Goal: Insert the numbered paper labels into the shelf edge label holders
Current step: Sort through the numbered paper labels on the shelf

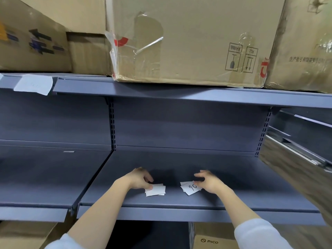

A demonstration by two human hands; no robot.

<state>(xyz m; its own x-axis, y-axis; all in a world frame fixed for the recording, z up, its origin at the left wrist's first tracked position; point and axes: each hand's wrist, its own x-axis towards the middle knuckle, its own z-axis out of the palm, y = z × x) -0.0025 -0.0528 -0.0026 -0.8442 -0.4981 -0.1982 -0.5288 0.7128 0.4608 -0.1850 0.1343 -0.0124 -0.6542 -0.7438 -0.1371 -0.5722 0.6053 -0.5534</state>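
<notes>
Apart on the shelf [233, 191], left hand [140, 178] and right hand [208, 182] each pinch a label pile [156, 190].

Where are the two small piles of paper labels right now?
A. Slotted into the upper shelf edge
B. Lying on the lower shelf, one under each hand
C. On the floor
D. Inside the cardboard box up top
B: the left pile and right pile lie on the lower shelf, with the left hand and right hand on them.

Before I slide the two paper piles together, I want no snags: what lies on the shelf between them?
Nothing: in the head view, bare grey shelf separates the left pile from the right pile, crossed only by the hands' shadow.
</notes>
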